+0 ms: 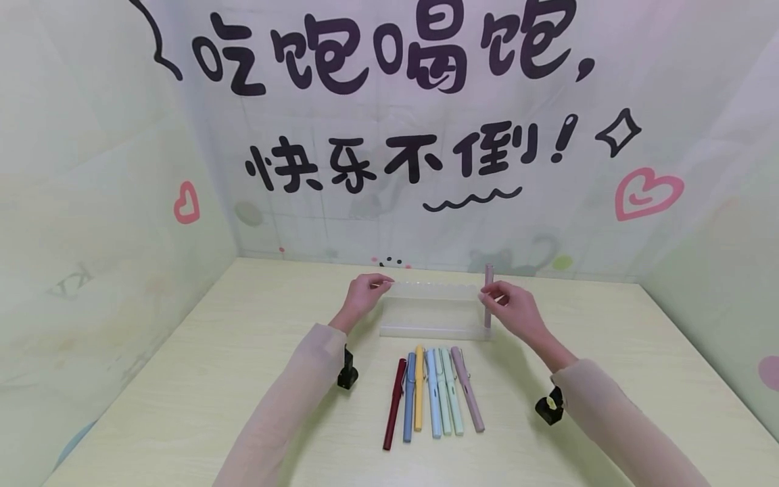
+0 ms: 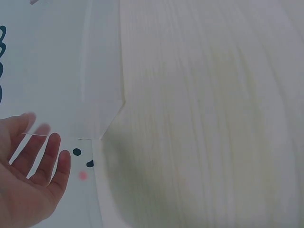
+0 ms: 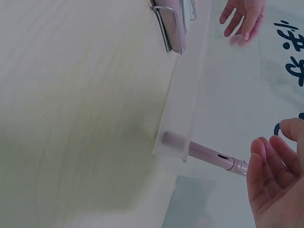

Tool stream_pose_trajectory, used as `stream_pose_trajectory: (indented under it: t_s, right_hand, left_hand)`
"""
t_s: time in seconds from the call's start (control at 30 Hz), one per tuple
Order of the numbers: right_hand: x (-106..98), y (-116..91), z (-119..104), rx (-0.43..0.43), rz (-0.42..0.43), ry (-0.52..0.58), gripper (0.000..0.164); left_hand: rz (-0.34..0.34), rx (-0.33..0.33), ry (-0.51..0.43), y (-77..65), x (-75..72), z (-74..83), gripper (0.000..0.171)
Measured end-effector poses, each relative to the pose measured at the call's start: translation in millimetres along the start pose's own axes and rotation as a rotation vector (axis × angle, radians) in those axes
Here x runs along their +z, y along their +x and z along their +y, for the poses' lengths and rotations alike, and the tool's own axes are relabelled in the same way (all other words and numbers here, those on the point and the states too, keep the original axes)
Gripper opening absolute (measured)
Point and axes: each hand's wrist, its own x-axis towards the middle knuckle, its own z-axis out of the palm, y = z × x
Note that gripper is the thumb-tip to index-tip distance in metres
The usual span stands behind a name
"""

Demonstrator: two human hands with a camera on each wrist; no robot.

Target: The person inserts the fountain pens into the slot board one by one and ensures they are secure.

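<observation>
On the left, the left hand [image 1: 365, 292] pinches the top corner of a clear rack [image 1: 426, 331], thumb in front and fingers behind, seemingly to steady it. Nearer, on the table [image 1: 274, 412], seven pens [image 1: 435, 399] lie in a row, red at left, mauve at right. At the rack's right end, the right hand [image 1: 516, 308] has thumb and fingertips closed on a pink pen [image 1: 488, 316]. Standing it there looks like the present step; next calls for seating it, then a gentle release. It is slim, upright, clip end up, its foot behind the rack's front lip.
</observation>
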Motion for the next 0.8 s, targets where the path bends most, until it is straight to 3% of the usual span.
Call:
stream_pose_trajectory:
  t_s: [0.33, 0.8]
  right_hand:
    - [11, -15, 2, -0.010, -0.121, 0.094, 0.016]
    - [28, -33, -3, 0.036, -0.396, 0.118, 0.011]
  left_hand:
    - [-0.010, -0.001, 0.001, -0.2, -0.6, 0.9, 0.020]
    - [-0.010, 0.004, 0.001, 0.5, -0.3, -0.4, 0.021]
